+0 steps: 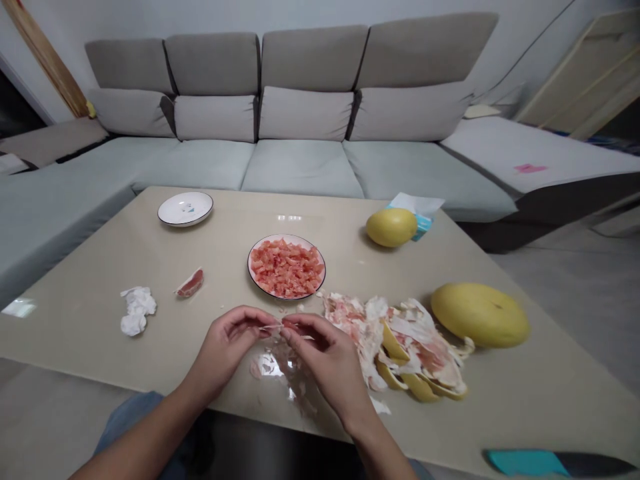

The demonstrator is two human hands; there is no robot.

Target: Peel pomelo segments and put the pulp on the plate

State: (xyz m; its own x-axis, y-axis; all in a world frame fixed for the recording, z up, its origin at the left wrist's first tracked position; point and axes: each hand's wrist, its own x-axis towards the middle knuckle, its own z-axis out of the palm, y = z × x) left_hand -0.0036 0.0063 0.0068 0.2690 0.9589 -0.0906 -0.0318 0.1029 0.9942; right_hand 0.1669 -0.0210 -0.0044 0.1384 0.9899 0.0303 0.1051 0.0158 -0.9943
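Note:
My left hand (227,343) and my right hand (325,357) meet above the table's near edge, fingers pinched together on a thin pale strip of pomelo membrane (273,327) stretched between them. Just beyond them stands a plate of peeled pink pomelo flesh (287,267). A heap of torn peel and membrane (400,347) lies right beside my right hand. One loose pink pomelo segment (190,283) rests on the table to the left.
A crumpled tissue (136,310) lies left; an empty white dish (185,209) sits farther back. Two whole pomelos (480,315) (391,227) are on the right, a tissue pack (420,212) behind one. A teal-handled knife (550,463) lies at the near right. A grey sofa (300,133) stands behind the beige table (100,280).

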